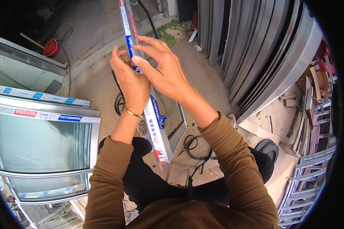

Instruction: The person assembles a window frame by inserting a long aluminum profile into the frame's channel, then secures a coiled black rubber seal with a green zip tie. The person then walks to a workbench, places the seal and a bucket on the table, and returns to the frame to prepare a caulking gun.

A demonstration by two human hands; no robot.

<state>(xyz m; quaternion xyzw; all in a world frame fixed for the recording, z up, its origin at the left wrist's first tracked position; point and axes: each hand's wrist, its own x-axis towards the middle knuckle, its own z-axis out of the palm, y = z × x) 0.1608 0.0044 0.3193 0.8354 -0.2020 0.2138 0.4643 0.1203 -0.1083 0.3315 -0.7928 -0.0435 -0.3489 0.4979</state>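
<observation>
A long aluminium window frame (155, 122), wrapped in white, blue and red printed film, runs from between my legs up past both hands. My right hand (165, 68) lies against its upper part, thumb on the filmed face and fingers bent over the edge. My left hand (132, 84), with a thin bangle at the wrist, is just below and left, its fingers curled. A small tan thing (127, 60) shows between these fingers and the frame; most of it is hidden, so its kind is unclear. Part of a glass pane shows right of the frame.
Glazed window sashes (42, 145) stand stacked at left. Tall grey aluminium profiles (252, 49) lean at right. Black cable (197, 147) coils on the floor by my legs. A red bucket (51, 48) stands far left; further frames (307, 179) lie at lower right.
</observation>
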